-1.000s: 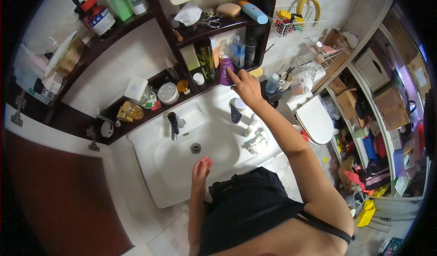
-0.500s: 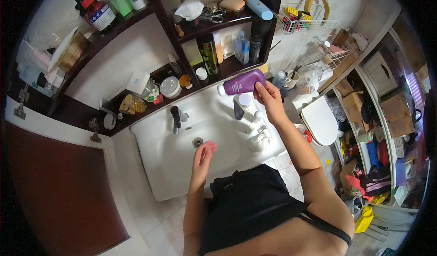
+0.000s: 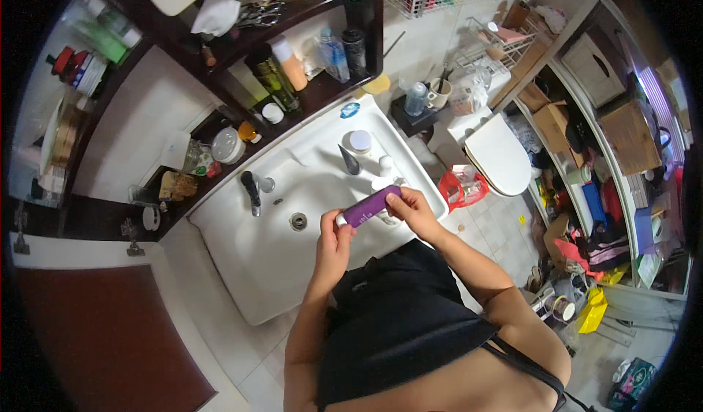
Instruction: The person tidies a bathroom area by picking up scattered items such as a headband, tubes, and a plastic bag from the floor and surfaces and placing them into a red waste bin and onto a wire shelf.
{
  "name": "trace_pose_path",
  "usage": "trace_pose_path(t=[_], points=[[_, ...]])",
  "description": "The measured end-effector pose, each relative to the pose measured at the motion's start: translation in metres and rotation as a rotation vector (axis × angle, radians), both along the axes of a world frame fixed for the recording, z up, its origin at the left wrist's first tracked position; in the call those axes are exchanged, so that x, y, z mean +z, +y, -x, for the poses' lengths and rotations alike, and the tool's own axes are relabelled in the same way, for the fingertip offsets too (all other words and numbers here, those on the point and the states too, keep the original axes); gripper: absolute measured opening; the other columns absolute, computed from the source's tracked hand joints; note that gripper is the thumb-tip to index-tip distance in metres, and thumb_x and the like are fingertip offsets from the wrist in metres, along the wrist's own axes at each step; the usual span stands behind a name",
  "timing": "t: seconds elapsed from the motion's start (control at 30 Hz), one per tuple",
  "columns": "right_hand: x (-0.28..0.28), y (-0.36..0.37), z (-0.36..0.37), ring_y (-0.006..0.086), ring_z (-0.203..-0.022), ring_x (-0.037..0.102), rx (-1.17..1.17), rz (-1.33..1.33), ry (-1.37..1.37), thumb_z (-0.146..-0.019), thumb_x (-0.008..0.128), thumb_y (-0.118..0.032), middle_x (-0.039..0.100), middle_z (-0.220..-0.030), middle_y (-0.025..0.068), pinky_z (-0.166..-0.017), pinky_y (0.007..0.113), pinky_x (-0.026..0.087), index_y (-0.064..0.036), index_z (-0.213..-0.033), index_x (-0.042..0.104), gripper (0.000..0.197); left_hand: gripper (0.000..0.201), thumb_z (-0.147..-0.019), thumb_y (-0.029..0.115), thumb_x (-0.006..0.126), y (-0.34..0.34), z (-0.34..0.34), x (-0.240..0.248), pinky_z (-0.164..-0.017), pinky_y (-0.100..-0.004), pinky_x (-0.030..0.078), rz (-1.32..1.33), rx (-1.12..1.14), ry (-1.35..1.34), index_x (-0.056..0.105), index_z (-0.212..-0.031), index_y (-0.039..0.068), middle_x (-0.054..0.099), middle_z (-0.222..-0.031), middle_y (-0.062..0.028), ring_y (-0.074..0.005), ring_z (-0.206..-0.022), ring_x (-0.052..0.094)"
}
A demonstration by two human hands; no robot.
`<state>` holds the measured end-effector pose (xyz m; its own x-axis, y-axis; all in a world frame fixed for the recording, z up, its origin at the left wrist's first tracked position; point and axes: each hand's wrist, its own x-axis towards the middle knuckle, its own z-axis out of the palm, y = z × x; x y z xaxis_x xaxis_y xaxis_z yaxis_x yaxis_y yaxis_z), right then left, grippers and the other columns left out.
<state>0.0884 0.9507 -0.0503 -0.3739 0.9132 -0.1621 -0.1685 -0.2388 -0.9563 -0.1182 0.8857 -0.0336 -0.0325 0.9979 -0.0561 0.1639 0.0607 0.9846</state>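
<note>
Guess we're at the gripping step: slim purple plastic bottle [image 3: 368, 208] over the wide white sink [image 3: 267, 276], left fingers [image 3: 329, 224] holding its white-capped end, right fingers [image 3: 399, 205] pinching its base, so uncapping probably wants steadiness.

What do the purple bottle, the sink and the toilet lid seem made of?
The purple bottle: probably plastic, smooth, opaque, with a moulded look. The sink: likely glazed ceramic, given its glossy white surface. The toilet lid: perhaps hard plastic, smooth and white; ceramic seems less likely.

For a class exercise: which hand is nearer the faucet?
Left. The left hand, on the purple bottle, lies right of the faucet; the right hand, also on it, lies farther right.
</note>
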Motion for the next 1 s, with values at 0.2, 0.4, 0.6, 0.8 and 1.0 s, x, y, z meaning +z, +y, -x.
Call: trace_pose_path(t=[0.2, 0.4, 0.6, 0.8, 1.0], points=[[-0.011, -0.012, -0.020, 0.0052, -0.062, 0.047, -0.092, 0.013, -0.180, -0.097, 0.056, -0.036, 0.055, -0.066, -0.0029, -0.057, 0.022, 0.037, -0.0044, -0.074, 0.062, 0.039, 0.034, -0.098, 0.010, 0.046, -0.015, -0.009, -0.031, -0.078, -0.0277, 0.046, 0.193, -0.100, 0.049, 0.039, -0.130, 0.002, 0.061, -0.093, -0.0085, -0.0120, -0.079, 0.055], [-0.009, 0.080, -0.056, 0.0268, -0.059, 0.058, -0.527, -0.475, -0.610, -0.096, 0.055, -0.024, 0.060, -0.066, 0.0165, -0.057, 0.037, 0.043, 0.0020, -0.081, 0.059, 0.030, 0.047, -0.094, 0.009, 0.056, -0.026, -0.011, -0.037, -0.078, -0.0273, 0.050, 0.118, -0.058, -0.020, 0.037, -0.137, 0.004, 0.065, -0.094, -0.0100, -0.0141, -0.080, 0.061], [-0.129, 0.167, -0.056, 0.0378, -0.069, 0.062, -0.287, -0.485, -0.989, -0.092, 0.056, -0.030, 0.065, -0.073, 0.0174, -0.063, 0.042, 0.048, -0.0007, -0.082, 0.060, 0.031, 0.037, -0.095, 0.013, 0.054, -0.042, -0.011, -0.033, -0.081, -0.0288, 0.049, 0.268, -0.057, 0.093, 0.048, -0.131, 0.006, 0.065, -0.098, -0.0087, -0.0146, -0.086, 0.061], [-0.184, 0.178, -0.036, 0.0204, -0.061, 0.066, -0.116, 0.019, -0.695, -0.090, 0.058, -0.027, 0.069, -0.073, 0.0123, -0.058, 0.035, 0.052, 0.0022, -0.088, 0.064, 0.030, 0.034, -0.096, 0.015, 0.053, -0.060, -0.006, -0.032, -0.081, -0.0300, 0.049, 0.269, 0.009, 0.093, 0.051, -0.129, 0.007, 0.066, -0.099, -0.0084, -0.0152, -0.089, 0.062], [-0.202, 0.182, -0.055, 0.0200, -0.056, 0.066, 0.128, 0.173, -0.670, -0.088, 0.060, -0.029, 0.069, -0.073, 0.0130, -0.045, 0.032, 0.049, 0.0052, -0.091, 0.064, 0.034, 0.032, -0.097, 0.015, 0.053, -0.073, 0.002, -0.044, -0.080, -0.0298, 0.049, 0.318, 0.076, 0.053, 0.052, -0.128, 0.007, 0.067, -0.100, -0.0090, -0.0156, -0.087, 0.063]])
